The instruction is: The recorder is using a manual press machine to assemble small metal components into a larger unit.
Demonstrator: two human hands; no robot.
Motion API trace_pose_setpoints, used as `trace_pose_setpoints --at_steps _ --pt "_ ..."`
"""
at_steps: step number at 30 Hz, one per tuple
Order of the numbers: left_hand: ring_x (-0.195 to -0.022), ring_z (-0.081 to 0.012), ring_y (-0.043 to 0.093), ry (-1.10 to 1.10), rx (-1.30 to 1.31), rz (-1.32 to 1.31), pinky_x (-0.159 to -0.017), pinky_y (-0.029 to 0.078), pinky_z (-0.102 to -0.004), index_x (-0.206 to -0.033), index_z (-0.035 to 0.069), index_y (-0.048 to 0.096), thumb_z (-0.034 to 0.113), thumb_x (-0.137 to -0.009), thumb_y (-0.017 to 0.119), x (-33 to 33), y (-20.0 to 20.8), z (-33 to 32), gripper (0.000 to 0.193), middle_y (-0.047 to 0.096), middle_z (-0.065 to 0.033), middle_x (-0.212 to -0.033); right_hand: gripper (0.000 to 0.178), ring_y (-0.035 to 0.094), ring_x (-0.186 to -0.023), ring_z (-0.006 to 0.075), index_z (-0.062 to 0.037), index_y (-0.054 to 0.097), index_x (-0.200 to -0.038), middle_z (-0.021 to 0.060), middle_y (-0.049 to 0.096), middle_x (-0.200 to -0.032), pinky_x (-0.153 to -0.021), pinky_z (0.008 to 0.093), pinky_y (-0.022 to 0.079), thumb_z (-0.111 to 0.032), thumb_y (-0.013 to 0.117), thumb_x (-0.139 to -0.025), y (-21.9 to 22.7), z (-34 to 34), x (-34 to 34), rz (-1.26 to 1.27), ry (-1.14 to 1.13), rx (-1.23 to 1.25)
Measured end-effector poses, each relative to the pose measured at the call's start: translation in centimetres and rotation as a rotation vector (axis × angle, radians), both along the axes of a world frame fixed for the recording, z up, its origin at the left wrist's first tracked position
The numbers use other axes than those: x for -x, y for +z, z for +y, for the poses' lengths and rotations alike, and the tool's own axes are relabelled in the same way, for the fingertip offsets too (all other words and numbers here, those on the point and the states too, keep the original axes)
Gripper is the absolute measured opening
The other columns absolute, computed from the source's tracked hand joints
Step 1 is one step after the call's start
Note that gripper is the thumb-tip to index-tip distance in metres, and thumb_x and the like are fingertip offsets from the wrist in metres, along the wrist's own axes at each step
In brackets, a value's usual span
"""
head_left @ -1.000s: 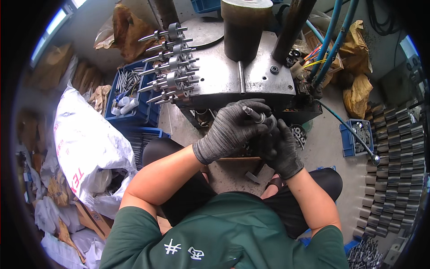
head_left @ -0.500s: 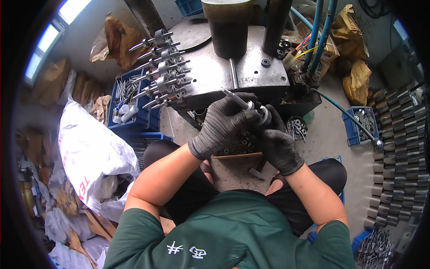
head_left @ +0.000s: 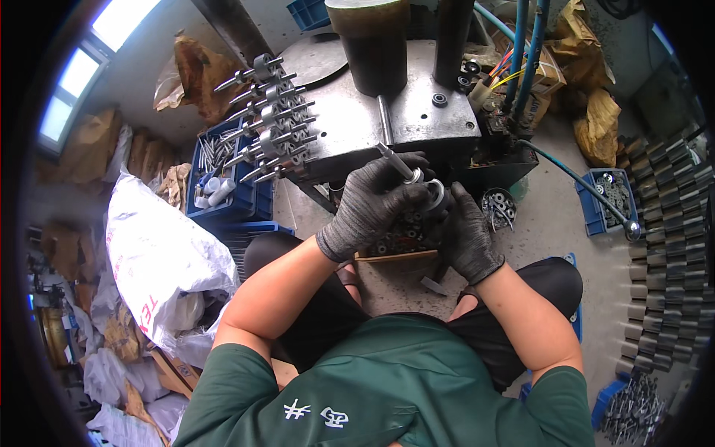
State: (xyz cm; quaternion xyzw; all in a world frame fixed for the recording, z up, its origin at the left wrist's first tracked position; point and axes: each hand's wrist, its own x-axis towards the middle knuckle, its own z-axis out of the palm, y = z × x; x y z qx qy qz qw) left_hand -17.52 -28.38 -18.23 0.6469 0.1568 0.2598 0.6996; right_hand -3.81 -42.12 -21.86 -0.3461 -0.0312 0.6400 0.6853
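Far left you've got a big white plastic sack [head_left: 167, 257] slumped by your arm, then a blue bin [head_left: 257, 195] with loose metal rods [head_left: 217, 153] in it. Next over, there's a stack of shafts with thick round bodies [head_left: 277, 123] along the left edge of the steel worktop [head_left: 341, 125], ends poking out both sides. A fat dark column [head_left: 370, 56] stands on the worktop, and a slim pin [head_left: 384, 119] sits just in front of it.

Your left hand [head_left: 366, 207], in a grey glove, has its grip closed around a metal shaft [head_left: 396, 162], which tilts up and to the left in front of the worktop. A shiny ring [head_left: 434, 195] is right by the shaft's lower end, between your two hands. Can't tell if it's actually on the shaft. Your right hand [head_left: 465, 237], gloved too, is up against that ring, but the fingers are too dark to tell how its grip closes.

Further right there's a round heap of small metal parts [head_left: 497, 209], then another blue bin [head_left: 589, 208], and finally rows of metal cylinders [head_left: 663, 261].
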Motion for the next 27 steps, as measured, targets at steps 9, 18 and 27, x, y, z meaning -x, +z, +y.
trace_pose_setpoints --at_steps 9,18,27 --pt "-0.108 -0.0143 0.066 0.027 -0.083 0.057 -0.1 0.054 -0.0344 -0.127 0.003 0.066 0.019 -0.09 0.081 1.0 0.4 0.3 0.043 0.072 -0.0071 -0.115 0.058 0.068 -0.101 0.0232 -0.0059 0.06 -0.132 0.0107 0.068 -0.116 -0.09 0.0389 0.056 -0.055 0.043 -0.106 -0.3 0.5 0.7 -0.056 0.016 0.066" --pt "-0.088 -0.0227 0.068 0.243 -1.131 0.106 -0.081 0.056 -0.0345 -0.106 0.007 0.067 0.014 -0.089 0.076 2.7 1.3 2.7 0.02 0.068 -0.0089 -0.105 0.042 0.061 -0.073 0.0179 -0.0108 0.066 -0.114 0.0043 0.066 -0.087 -0.065 0.0315 0.049 -0.05 0.06 -0.101 -1.7 1.2 0.4 -0.005 0.07 0.055" --pt "-0.066 -0.0115 0.061 0.655 0.077 -0.239 -0.058 0.052 -0.0285 -0.103 0.008 0.063 0.025 -0.105 0.061 5.6 9.9 15.1 0.017 0.065 -0.001 -0.08 0.04 0.063 -0.071 0.0192 -0.0099 0.063 -0.116 0.0073 0.068 -0.086 -0.063 0.0332 0.05 -0.047 0.062 -0.101 -0.4 1.2 0.8 0.015 0.104 -0.001"
